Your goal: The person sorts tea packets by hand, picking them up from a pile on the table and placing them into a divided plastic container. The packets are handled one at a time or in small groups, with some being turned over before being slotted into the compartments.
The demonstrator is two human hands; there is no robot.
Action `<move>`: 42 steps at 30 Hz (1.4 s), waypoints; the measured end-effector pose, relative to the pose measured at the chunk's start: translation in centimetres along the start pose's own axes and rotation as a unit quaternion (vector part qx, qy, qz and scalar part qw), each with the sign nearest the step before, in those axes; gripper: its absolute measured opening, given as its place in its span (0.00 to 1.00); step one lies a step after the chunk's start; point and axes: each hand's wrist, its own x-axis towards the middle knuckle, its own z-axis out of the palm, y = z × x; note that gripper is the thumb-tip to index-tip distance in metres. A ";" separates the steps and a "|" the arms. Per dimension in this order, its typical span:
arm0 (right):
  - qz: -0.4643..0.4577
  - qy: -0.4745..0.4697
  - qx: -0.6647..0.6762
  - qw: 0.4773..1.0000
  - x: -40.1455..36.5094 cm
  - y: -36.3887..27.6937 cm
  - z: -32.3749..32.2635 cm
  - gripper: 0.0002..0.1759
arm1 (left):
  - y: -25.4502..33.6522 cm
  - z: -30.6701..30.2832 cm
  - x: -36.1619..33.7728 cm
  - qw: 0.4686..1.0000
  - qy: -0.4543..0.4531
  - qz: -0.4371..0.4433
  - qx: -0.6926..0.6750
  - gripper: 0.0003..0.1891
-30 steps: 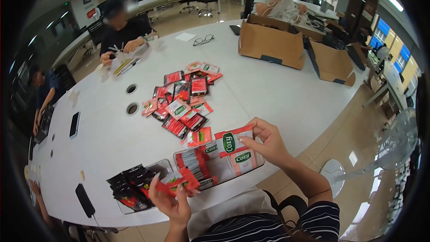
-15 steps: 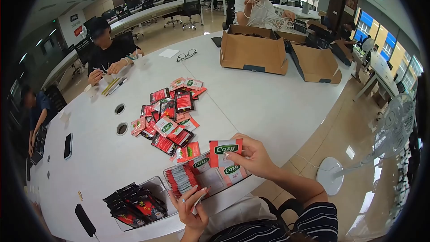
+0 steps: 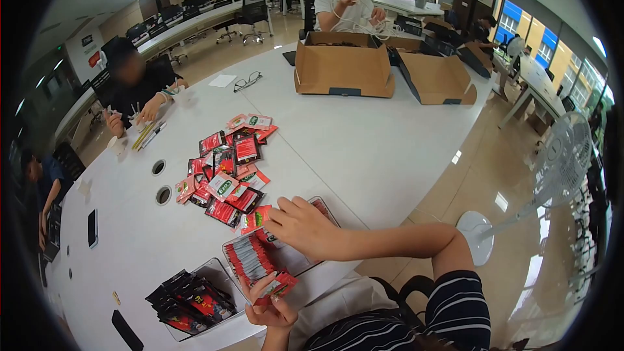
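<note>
My left hand [image 3: 270,309] pinches a red sachet [image 3: 281,286] at the near side of a clear tray [image 3: 227,245]. A row of red and white sachets [image 3: 249,257] stands packed in that tray's left part. Above the tray, my right hand [image 3: 305,227] has its fingers bent and pointing left, close to a red sachet [image 3: 253,220] at the pile's near edge. Its fingertips are partly hidden, so what they hold does not show. A heap of red, pink and black sachets [image 3: 224,185], one reading Cozy, lies beyond the tray.
Left of my left hand, another clear tray [image 3: 227,272] holds black sachets [image 3: 192,302]. A phone [image 3: 93,228], glasses [image 3: 247,82] and open cardboard boxes [image 3: 344,77] lie on the white table [image 3: 338,149]. Co-workers sit across and to the left. A fan [image 3: 552,162] stands at right.
My right hand, which held up a Cozy sachet over the tray, has moved left towards the pile without that sachet showing in it. A red sachet now shows in my left hand. The view has shifted slightly.
</note>
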 end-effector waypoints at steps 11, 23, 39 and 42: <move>-0.018 0.007 -0.071 0.997 1.5 0.4 1.5 0.15 | 0.0 -0.1 0.0 0.999 -0.011 0.027 0.020 0.38; -0.136 0.101 0.377 0.911 0.4 -0.9 -5.3 0.11 | -0.7 -0.5 -1.3 0.988 -0.047 -0.017 -0.144 0.25; -0.065 0.056 0.284 0.955 -0.7 0.6 -5.1 0.11 | -0.2 0.4 0.0 0.993 0.017 -0.010 -0.116 0.18; 0.063 0.027 0.191 0.979 -0.9 1.2 -5.4 0.11 | 0.4 0.0 1.1 0.995 -0.016 0.020 -0.100 0.17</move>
